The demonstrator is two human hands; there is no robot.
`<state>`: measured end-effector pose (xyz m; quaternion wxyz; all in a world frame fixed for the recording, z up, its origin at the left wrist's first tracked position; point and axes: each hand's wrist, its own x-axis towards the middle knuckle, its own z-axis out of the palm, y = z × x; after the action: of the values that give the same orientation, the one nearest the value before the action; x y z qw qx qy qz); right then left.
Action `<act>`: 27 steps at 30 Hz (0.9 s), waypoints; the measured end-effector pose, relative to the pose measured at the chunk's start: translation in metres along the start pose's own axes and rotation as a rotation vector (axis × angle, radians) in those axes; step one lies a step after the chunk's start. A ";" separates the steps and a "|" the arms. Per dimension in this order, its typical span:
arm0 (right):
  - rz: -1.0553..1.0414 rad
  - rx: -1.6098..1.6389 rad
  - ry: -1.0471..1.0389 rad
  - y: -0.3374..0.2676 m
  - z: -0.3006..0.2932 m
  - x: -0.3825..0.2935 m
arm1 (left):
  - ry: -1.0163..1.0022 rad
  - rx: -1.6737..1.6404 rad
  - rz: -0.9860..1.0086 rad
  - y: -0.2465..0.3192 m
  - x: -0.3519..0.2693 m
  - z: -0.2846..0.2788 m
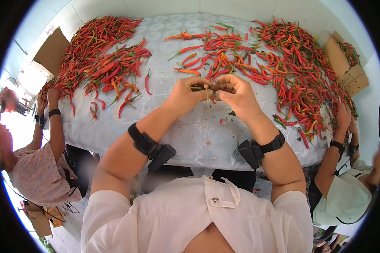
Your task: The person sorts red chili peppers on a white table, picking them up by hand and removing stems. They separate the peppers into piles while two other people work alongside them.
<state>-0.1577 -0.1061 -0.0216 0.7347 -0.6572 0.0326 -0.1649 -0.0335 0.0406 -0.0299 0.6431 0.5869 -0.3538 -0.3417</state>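
Observation:
Both of my hands meet over the middle of a table with a pale patterned cover [190, 126]. Between thumb and fingers, my left hand [190, 93] pinches a chili pepper; a green stem and a pale yellowish piece show at the fingertips, the rest being hidden. My right hand [236, 95] has its thumb and fingers bent close beside that piece; whether it grips anything is unclear. Just beyond the hands lie loose red and orange chili peppers [221, 60]. A single red chili pepper [147, 83] rests to the left of them.
Large heaps of chili peppers stand at the left [95, 41] and right [297, 60]. A co-worker [44, 177] reaches into the left heap, another [341, 196] into the right one. Cardboard boxes stand behind at left [52, 52] and right [345, 66]. Small scraps dot the cover.

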 end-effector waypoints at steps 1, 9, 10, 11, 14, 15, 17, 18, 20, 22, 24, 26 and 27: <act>-0.011 -0.028 0.008 -0.001 0.001 -0.001 | 0.003 -0.018 0.004 0.000 0.000 -0.001; -0.129 -0.405 0.172 0.006 -0.016 0.006 | 0.242 0.301 0.112 0.043 0.000 -0.033; -0.127 -0.410 0.183 0.008 -0.021 0.006 | 0.267 0.363 0.127 0.054 0.000 -0.045; -0.125 -0.416 0.193 0.009 -0.024 0.007 | 0.321 0.445 0.161 0.063 0.000 -0.061; -0.140 -0.456 0.217 0.006 -0.026 0.006 | 0.461 0.783 0.210 0.095 -0.009 -0.113; -0.147 -0.472 0.217 0.004 -0.024 0.006 | 0.524 0.939 0.160 0.103 -0.013 -0.140; -0.164 -0.514 0.212 -0.002 -0.018 0.005 | 0.618 1.277 0.159 0.111 -0.025 -0.187; -0.174 -0.535 0.208 -0.004 -0.015 0.005 | 0.647 1.462 0.209 0.112 -0.033 -0.206; -0.167 -0.556 0.210 -0.004 -0.017 0.004 | 0.608 1.570 0.209 0.107 -0.038 -0.219; -0.161 -0.566 0.215 -0.003 -0.020 0.004 | 0.487 1.423 0.104 0.101 -0.044 -0.221; -0.155 -0.563 0.213 -0.001 -0.022 0.004 | 0.268 1.360 0.101 0.096 -0.047 -0.191; -0.165 -0.577 0.199 -0.003 -0.020 0.004 | 0.055 1.359 0.162 0.087 -0.057 -0.169; -0.167 -0.590 0.197 -0.003 -0.020 0.004 | -0.012 1.401 0.173 0.079 -0.061 -0.159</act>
<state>-0.1597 -0.1265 -0.0207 0.4898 -0.8231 0.0958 -0.2710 0.0729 0.1803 0.0364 0.1367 0.8306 -0.5396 0.0156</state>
